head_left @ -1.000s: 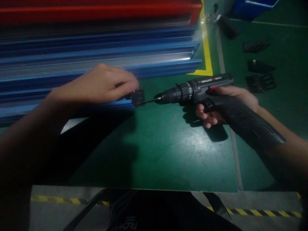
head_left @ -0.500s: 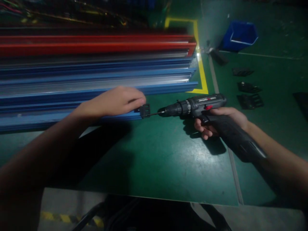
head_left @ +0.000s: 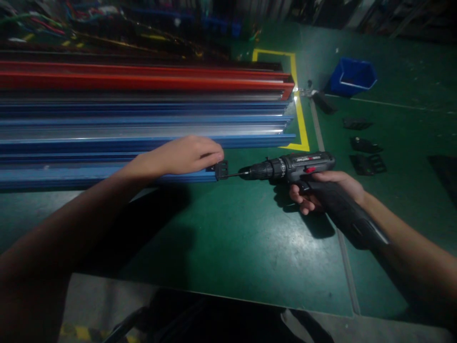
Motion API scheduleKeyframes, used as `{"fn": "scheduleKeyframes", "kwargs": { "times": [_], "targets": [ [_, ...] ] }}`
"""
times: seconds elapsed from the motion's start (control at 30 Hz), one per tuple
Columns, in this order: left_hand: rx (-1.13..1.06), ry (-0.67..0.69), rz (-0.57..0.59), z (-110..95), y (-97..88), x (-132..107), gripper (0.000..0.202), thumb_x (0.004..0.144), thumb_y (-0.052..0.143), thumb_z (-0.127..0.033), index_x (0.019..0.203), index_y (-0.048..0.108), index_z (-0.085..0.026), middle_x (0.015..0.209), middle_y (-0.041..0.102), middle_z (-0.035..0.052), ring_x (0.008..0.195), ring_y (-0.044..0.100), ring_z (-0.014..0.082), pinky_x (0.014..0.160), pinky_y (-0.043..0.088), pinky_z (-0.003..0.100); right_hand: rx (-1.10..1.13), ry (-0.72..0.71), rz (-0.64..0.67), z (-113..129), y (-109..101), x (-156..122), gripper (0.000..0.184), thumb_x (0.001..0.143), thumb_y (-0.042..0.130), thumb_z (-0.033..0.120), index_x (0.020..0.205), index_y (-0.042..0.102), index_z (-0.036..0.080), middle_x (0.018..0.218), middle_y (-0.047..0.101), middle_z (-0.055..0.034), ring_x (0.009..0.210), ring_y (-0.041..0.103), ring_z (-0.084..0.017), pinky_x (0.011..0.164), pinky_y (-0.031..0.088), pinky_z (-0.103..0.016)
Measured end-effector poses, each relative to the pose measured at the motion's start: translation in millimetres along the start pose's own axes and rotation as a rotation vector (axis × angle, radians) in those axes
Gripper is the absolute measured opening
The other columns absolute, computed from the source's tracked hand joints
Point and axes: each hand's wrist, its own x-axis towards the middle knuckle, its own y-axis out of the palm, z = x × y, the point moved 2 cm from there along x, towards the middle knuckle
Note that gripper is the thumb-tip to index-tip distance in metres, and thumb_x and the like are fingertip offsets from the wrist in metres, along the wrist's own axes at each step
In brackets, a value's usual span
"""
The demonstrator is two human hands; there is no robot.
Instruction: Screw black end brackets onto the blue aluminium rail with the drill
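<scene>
My right hand (head_left: 342, 186) is wrapped round the grip of a black cordless drill (head_left: 309, 163) with a red switch. The drill lies level and points left, its long thin bit (head_left: 233, 175) reaching to a black plastic end cap (head_left: 222, 169). That cap sits at the right end of the nearest blue metal profile (head_left: 189, 177). My left hand (head_left: 193, 155) is closed over this profile's end, with thumb and fingertips right beside the cap. The exact contact of the bit's tip with the cap is too blurred to make out.
Behind lie more blue profiles (head_left: 250, 141) and a red profile (head_left: 214, 82). Several black plastic caps (head_left: 367, 163) rest on the green table (head_left: 250, 247) at right, near a dark tool-like piece (head_left: 324, 102). A blue bin (head_left: 353, 78) stands at the back right.
The view has tilted up a little, so the profiles, bin and hands appear slightly lower. Both hands keep their holds, and the drill stays lined up with the end cap.
</scene>
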Motion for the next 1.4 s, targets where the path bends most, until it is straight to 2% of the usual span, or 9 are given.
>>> {"fn": "scheduleKeyframes", "kwargs": {
  "times": [0.3,0.6,0.9,1.0,1.2,1.4],
  "targets": [
    [0.018,0.021,-0.011,3.2,2.6,0.2,0.043,0.109,0.04,-0.044,0.1,0.075,-0.021,0.1,0.078,0.0046,0.091,0.072,0.0196,0.083,0.05,0.03,0.038,0.017,-0.03,-1.3,1.9,0.4,0.041,0.092,0.068,0.043,0.117,0.067,0.01,0.106,0.074,-0.0132,0.091,0.073,-0.022,0.092,0.06,-0.037],
    [0.026,0.025,-0.008,2.7,1.5,-0.5,0.043,0.109,0.04,-0.044,0.102,0.077,-0.021,0.098,0.077,0.0046,0.088,0.07,0.0193,0.083,0.049,0.03,0.086,0.014,-0.019,-0.8,7.2,1.0,0.041,0.091,0.068,0.038,0.12,0.064,0.009,0.105,0.074,-0.013,0.085,0.072,-0.019,0.09,0.06,-0.036],
    [0.025,0.032,-0.009,5.0,3.1,-1.0,0.042,0.109,0.041,-0.043,0.101,0.076,-0.022,0.096,0.077,0.0042,0.087,0.07,0.019,0.08,0.049,0.03,0.085,0.01,-0.01,-0.6,4.4,0.7,0.04,0.093,0.067,0.038,0.121,0.064,0.01,0.107,0.073,-0.0127,0.092,0.072,-0.021,0.09,0.06,-0.037],
    [0.021,0.034,-0.007,4.7,2.8,-0.8,0.042,0.109,0.04,-0.043,0.101,0.076,-0.021,0.098,0.077,0.0044,0.088,0.07,0.0192,0.081,0.049,0.03,0.09,0.006,0.009,-1.1,3.4,1.0,0.04,0.093,0.067,0.037,0.122,0.063,0.01,0.108,0.073,-0.0123,0.094,0.072,-0.021,0.092,0.06,-0.038],
    [0.016,0.029,-0.005,4.4,2.5,-1.3,0.041,0.109,0.041,-0.042,0.101,0.076,-0.021,0.096,0.077,0.0045,0.087,0.07,0.0193,0.08,0.049,0.03,0.131,-0.023,0.121,-2.2,3.0,2.9,0.043,0.098,0.062,0.036,0.127,0.062,0.004,0.113,0.073,-0.0175,0.1,0.073,-0.023,0.097,0.059,-0.038],
    [0.03,0.043,-0.004,4.1,2.1,-0.6,0.041,0.109,0.04,-0.043,0.1,0.075,-0.022,0.099,0.077,0.0045,0.089,0.071,0.0194,0.081,0.05,0.029,0.112,-0.025,0.132,-1.5,3.2,3.1,0.042,0.099,0.061,0.036,0.126,0.063,0.004,0.112,0.072,-0.018,0.099,0.073,-0.023,0.097,0.059,-0.038]
  ]
}}
